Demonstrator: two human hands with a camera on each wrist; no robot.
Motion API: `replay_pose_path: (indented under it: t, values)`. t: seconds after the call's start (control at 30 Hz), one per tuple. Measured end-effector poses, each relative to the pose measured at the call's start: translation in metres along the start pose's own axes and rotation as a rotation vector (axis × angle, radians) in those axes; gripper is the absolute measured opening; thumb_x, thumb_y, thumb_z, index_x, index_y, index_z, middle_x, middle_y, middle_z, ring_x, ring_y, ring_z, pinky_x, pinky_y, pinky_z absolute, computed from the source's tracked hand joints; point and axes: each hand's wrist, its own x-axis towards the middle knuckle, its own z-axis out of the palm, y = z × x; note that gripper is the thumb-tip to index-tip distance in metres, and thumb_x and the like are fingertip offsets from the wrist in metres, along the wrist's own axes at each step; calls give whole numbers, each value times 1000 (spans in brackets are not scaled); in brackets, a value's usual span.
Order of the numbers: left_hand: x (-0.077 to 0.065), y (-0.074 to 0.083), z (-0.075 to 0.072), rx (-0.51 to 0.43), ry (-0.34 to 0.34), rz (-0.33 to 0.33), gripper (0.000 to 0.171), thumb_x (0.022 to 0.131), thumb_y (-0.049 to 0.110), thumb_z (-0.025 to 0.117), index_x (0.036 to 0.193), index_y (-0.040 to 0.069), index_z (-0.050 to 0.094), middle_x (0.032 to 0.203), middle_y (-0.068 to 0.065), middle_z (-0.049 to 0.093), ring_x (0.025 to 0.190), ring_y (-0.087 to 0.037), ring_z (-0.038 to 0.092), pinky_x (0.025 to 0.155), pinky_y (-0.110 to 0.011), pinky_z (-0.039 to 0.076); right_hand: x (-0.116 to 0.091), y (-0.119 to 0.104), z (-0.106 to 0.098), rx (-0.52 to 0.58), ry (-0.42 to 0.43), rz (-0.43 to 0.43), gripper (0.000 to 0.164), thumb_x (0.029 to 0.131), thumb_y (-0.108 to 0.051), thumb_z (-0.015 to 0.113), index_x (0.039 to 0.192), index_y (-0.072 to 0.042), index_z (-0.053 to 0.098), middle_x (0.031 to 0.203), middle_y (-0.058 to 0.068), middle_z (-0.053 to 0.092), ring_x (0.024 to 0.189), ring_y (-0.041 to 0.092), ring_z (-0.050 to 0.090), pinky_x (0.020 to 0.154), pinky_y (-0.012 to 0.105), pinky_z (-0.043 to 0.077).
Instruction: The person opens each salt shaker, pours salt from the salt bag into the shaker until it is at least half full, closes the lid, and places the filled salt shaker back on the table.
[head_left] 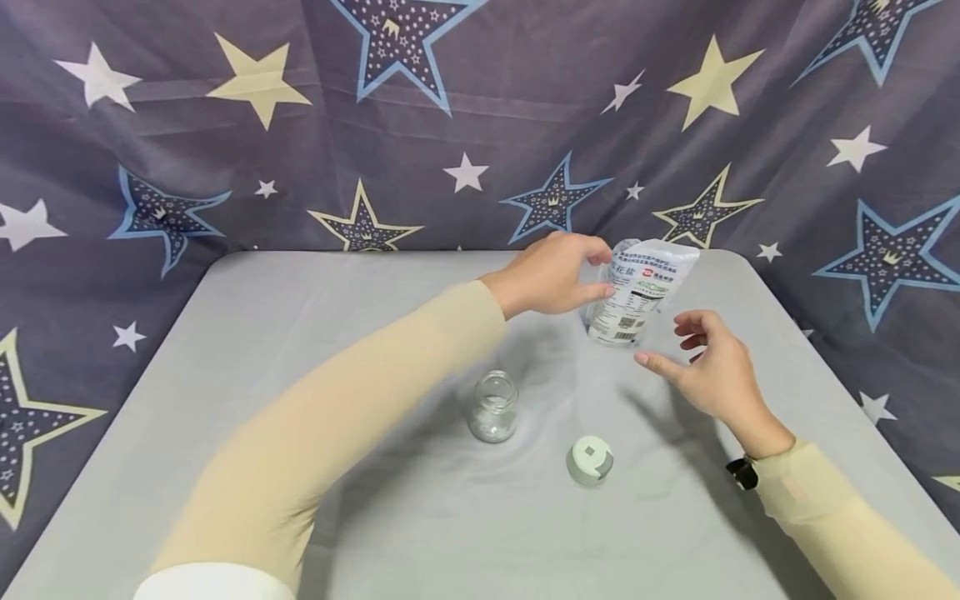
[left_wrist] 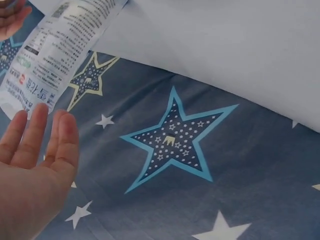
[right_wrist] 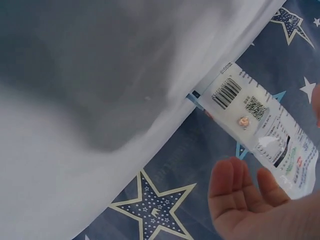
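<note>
A white printed salt pouch (head_left: 633,292) stands upright at the table's back right, leaning a little rightward at its top. My left hand (head_left: 551,271) is at its left side, fingers extended and thumb apart; whether the fingertips touch the pouch I cannot tell. In the left wrist view that hand's fingers (left_wrist: 37,135) look relaxed by the pouch's top. My right hand (head_left: 712,367) hovers to the pouch's right, apart from it, with loosely bent fingers and nothing held. Nearer stands a lidless glass jar (head_left: 495,408) with whitish contents low inside. A pale green lid (head_left: 590,457) lies right of the jar.
The grey-covered table (head_left: 360,292) meets a dark star-patterned cloth (head_left: 525,108) close behind the pouch. My left forearm (head_left: 337,400) stretches across the table, left of the jar. A dark band (head_left: 742,473) circles my right wrist.
</note>
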Motion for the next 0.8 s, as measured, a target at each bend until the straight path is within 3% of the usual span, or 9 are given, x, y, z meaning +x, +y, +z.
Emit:
replay_pose_path:
  t: [0.2,0.57,0.8]
  values:
    - [15,7,-1,39,-1,-44,49,97,46,69,139,22,61,134,6,64,124,-12,55,104,-30,44,9,4,0,32,-21,66,78,81,-40,89,136,1,51,126,21,61,107,40,62,83,44,47]
    - [36,21,-8,117,-6,-95,57,97,48,68,148,27,53,147,15,54,128,-11,46,107,-25,37,22,6,0,41,-66,67,80,82,-40,88,140,1,52,131,24,61,109,43,62,87,50,49]
    - [53,33,-5,130,-69,-139,69,97,52,65,157,30,40,154,19,46,135,-10,41,113,-24,33,30,9,2,40,-100,75,76,82,-38,88,139,0,54,133,22,61,112,43,62,88,48,48]
